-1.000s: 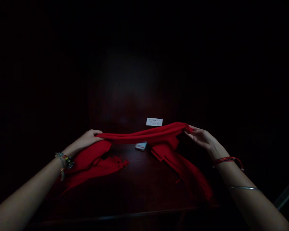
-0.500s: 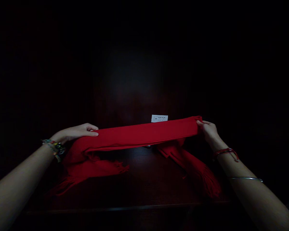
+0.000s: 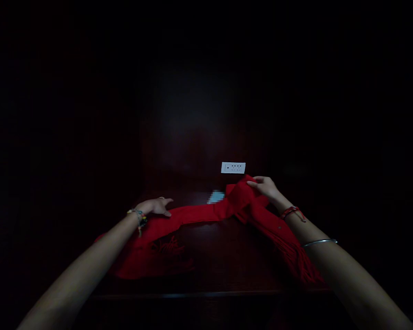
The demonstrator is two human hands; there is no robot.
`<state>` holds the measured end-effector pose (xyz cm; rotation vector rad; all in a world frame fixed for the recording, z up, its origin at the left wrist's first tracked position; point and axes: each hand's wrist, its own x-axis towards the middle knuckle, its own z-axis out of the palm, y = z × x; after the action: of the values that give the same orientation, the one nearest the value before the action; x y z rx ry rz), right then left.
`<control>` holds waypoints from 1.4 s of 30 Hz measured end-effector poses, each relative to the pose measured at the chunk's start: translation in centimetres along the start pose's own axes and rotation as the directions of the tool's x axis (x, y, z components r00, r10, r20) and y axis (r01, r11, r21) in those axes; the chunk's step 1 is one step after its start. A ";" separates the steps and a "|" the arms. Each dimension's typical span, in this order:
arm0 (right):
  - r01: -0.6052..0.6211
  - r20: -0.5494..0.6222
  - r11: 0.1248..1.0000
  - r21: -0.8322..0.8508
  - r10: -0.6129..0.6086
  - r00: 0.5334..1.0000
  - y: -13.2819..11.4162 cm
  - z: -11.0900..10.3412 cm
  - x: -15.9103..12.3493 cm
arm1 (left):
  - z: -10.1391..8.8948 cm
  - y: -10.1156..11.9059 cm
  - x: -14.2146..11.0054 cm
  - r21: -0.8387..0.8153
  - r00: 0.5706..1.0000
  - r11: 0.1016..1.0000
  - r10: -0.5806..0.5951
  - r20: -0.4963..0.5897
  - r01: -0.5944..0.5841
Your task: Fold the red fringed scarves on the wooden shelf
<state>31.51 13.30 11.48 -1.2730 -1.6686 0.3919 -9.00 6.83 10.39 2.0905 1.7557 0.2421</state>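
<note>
A red fringed scarf [image 3: 196,213] stretches across the dark wooden surface [image 3: 220,256], with its fringed ends hanging toward me on both sides. On the left, my left hand [image 3: 157,207] rests over the scarf with thumb and fingers spread apart. At the other side, my right hand [image 3: 264,186] pinches a raised, bunched fold of the scarf between thumb and fingers. The fabric under my left wrist is partly hidden by my forearm.
A white socket panel [image 3: 233,167] is fixed on the dark back wall, just beyond the scarf. Behind the scarf lies a small pale-blue item [image 3: 216,197], blurred out. The surface's front edge [image 3: 192,294] runs across below. Darkness hides the sides.
The scarf, held taut between both hands half a second ago, has dropped lower and slackened. My left hand has moved right and opened its fingers; my right hand has moved left, keeping its fold.
</note>
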 end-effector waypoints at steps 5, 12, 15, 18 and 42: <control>0.142 0.194 0.980 0.137 -0.167 0.967 -6.6 6.5 -1.8 | 2.1 7.7 2.3 -0.141 0.832 0.849 0.444 -0.333 -0.509; 0.113 0.153 0.944 0.311 -0.167 0.974 -9.1 7.8 -3.1 | 1.4 10.5 3.4 -0.472 0.753 0.587 0.506 -0.421 -0.658; 0.103 0.131 0.914 0.393 -0.166 0.977 -8.5 7.9 -3.9 | 0.7 10.9 3.0 -0.477 0.750 0.581 0.467 -0.469 -0.660; 0.092 0.115 0.905 0.416 -0.152 0.982 -7.4 9.7 -5.3 | -0.5 11.8 2.4 -0.466 0.725 0.574 0.389 -0.569 -0.673; 0.179 -0.083 0.781 0.599 -0.162 0.983 -9.0 9.1 -5.4 | -2.6 12.3 2.2 -0.530 0.760 0.586 0.253 -0.599 -0.613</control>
<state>18.87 7.57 10.94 -0.6358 -1.4460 0.7263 1.53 7.87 17.47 1.8838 0.9765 1.4461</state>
